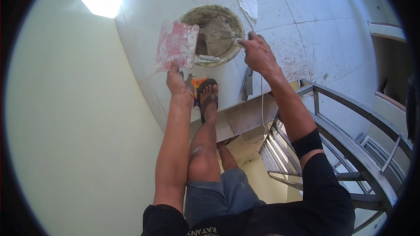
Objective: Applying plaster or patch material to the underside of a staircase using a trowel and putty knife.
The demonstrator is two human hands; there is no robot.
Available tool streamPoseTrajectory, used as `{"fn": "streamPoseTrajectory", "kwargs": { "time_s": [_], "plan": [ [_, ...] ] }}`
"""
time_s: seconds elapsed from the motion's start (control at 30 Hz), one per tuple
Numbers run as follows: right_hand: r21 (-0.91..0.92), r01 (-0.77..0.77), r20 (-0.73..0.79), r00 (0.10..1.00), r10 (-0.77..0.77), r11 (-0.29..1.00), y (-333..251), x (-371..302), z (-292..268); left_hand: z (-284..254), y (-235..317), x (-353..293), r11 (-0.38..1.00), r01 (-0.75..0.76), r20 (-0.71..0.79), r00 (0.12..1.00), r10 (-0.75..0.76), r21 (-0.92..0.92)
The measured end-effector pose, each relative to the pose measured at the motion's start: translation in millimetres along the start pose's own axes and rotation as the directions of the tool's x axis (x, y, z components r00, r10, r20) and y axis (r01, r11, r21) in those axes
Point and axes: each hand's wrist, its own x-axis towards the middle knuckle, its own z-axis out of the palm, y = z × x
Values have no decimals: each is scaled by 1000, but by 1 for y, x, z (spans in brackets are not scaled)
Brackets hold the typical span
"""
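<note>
Gripping the putty knife (pixel 228 35) in your right hand (pixel 261 55), you've its blade at the grey mix (pixel 214 26), bucket (pixel 191 16) upper centre; your left hand (pixel 179 84) clasps the pink board (pixel 176 43). Looks like scooping; next calls for a level lift.

The left hand (pixel 179 83) grips a red, paste-smeared board (pixel 176 46) at the left rim of a round basin (pixel 201 11); the right hand (pixel 261 55) holds a scraper (pixel 228 35), its blade over the grey paste (pixel 215 47). Near the tiled floor's (pixel 280 11) step edge are a sandalled foot (pixel 209 92), an orange packet (pixel 199 81) and a grey bar (pixel 247 84).
</note>
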Motion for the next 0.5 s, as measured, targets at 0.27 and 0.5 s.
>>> {"fn": "streamPoseTrajectory", "kwargs": {
  "time_s": [0.27,0.5],
  "plan": [
    [-88,273,358,906,-225,958,-9,35,26,13,-40,27,988,148,139,980,-140,-50],
    [52,63,392,916,-79,997,7,52,9,-13,-36,20,984,133,255,962,-99,-119]
  ]
}}
